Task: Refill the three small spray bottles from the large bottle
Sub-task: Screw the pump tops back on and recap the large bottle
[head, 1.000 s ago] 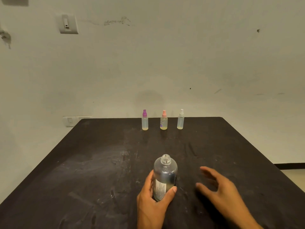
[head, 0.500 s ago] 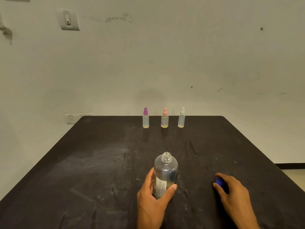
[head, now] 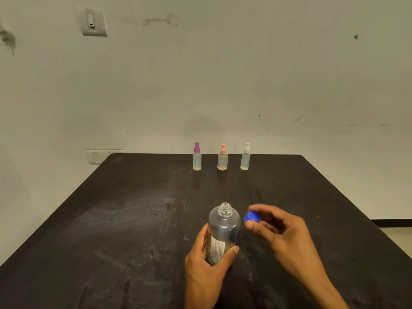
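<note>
Lifted off the tabletop (head: 111, 219), the right hand (head: 283, 233) now pinches a blurred blue cap (head: 252, 217) beside the uncapped large bottle's (head: 223, 233) neck; the left hand (head: 205, 264) grips its base, hiding it. Three small spray bottles (head: 222, 160) stand far, liquid levels unclear

We see a dark, scuffed table (head: 111, 219) set against a pale, marked wall (head: 245, 74). A switch plate (head: 93, 22) sits high on the left, a socket (head: 98, 156) by the table's far-left corner. At right, a strip of pale floor (head: 399, 234) runs under a dark skirting (head: 392, 222).
</note>
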